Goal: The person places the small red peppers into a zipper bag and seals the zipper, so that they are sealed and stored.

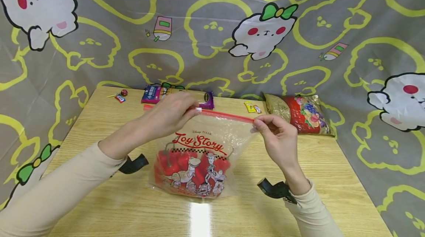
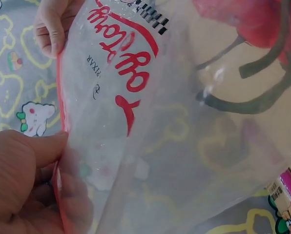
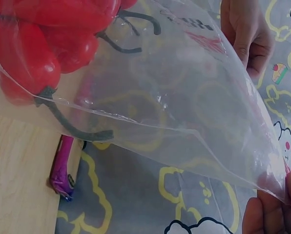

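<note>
A clear zip bag (image 1: 199, 141) with a red top strip and a red "Toy Story" print stands at the middle of the table. Several red peppers (image 3: 28, 58) with green stems fill its lower part. My left hand (image 1: 167, 113) pinches the red strip left of its middle, thumb and fingers right at the white slider (image 1: 198, 109). At the right end of the strip, my right hand (image 1: 280, 139) pinches the bag's top corner. Between the hands the strip (image 1: 229, 115) is stretched nearly straight. The left wrist view shows the left thumb (image 2: 50, 146) on the strip's edge.
Behind the bag lies a blue and purple snack pack (image 1: 154, 93). A gold and red bag (image 1: 307, 113) is at the back right, with small yellow wrapped candies (image 1: 249, 106) beside it. A lollipop (image 1: 124, 92) and a small wrapped candy (image 1: 120, 98) lie back left. A patterned cloth (image 1: 212, 59) surrounds the table.
</note>
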`<state>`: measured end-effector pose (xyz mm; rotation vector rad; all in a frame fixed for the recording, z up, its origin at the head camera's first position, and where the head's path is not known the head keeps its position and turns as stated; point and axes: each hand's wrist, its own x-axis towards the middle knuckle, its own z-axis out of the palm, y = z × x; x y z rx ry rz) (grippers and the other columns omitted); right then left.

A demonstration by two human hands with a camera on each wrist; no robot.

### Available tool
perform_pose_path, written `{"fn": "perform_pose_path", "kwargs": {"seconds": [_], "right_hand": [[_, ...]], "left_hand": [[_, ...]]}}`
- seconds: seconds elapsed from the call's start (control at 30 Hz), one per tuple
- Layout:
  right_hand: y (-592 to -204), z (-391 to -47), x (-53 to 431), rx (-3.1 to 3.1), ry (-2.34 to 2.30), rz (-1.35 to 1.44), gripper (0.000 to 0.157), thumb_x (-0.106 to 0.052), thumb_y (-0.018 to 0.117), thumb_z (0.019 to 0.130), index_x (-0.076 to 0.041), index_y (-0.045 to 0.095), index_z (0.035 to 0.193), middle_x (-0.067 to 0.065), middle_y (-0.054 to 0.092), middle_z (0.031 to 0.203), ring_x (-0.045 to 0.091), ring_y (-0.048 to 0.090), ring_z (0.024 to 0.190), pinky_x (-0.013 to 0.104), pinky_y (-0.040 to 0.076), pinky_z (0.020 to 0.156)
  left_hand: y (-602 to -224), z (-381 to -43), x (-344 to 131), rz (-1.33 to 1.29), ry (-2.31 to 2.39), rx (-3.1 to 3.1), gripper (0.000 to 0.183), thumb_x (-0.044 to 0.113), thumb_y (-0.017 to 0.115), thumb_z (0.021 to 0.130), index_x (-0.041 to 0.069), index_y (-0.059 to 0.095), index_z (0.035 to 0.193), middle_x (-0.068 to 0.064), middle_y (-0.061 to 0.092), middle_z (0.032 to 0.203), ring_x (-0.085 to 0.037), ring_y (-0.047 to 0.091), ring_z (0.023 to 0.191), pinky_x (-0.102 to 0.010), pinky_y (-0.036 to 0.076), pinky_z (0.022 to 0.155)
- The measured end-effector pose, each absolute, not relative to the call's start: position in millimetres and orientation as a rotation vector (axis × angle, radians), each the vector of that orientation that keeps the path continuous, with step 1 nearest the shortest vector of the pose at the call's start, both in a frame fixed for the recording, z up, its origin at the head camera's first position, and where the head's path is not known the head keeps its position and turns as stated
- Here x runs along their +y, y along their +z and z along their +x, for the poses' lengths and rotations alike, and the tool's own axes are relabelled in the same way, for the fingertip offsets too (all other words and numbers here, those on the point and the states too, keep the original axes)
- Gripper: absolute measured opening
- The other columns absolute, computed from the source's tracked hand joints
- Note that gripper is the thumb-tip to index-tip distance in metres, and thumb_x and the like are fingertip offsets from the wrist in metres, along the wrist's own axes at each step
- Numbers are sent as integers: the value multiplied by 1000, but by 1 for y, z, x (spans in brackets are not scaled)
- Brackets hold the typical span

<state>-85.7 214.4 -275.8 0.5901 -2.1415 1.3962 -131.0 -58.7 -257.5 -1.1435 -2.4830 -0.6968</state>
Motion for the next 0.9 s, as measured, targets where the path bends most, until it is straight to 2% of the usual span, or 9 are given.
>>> {"fn": "perform_pose_path", "kwargs": {"seconds": [0.33, 0.63, 0.8, 0.9], "right_hand": [[-276, -86, 212, -2146, 1376, 584, 5, 14, 60, 78, 12, 62, 82, 22, 60, 69, 11, 62, 61, 21, 50, 59], [-277, -86, 211, -2139, 1362, 593, 4, 14, 62, 77, 12, 62, 81, 20, 60, 70, 9, 60, 62, 16, 46, 58], [-277, -86, 212, -2104, 1387, 629, 6, 15, 60, 78, 11, 63, 81, 20, 61, 69, 11, 61, 62, 18, 49, 60], [-281, -88, 213, -2084, 1421, 642, 8, 16, 59, 78, 11, 63, 82, 19, 61, 70, 12, 62, 62, 19, 50, 62]], "left_hand": [[-260, -132, -59, -1151, -694, -2500, 15, 19, 58, 90, 11, 52, 78, 3, 48, 68, -13, 41, 61, -26, 35, 56], [-265, -135, -62, -1154, -704, -2466, 11, 24, 57, 90, 15, 59, 85, 7, 56, 72, -9, 45, 60, -25, 37, 53], [-259, -135, -60, -1149, -642, -2552, 21, 33, 53, 92, 16, 63, 97, 7, 61, 83, -10, 54, 70, -27, 43, 58], [-256, -134, -60, -1199, -592, -2553, 23, 35, 51, 93, 18, 64, 98, 7, 59, 83, -9, 53, 71, -27, 42, 59]]}}
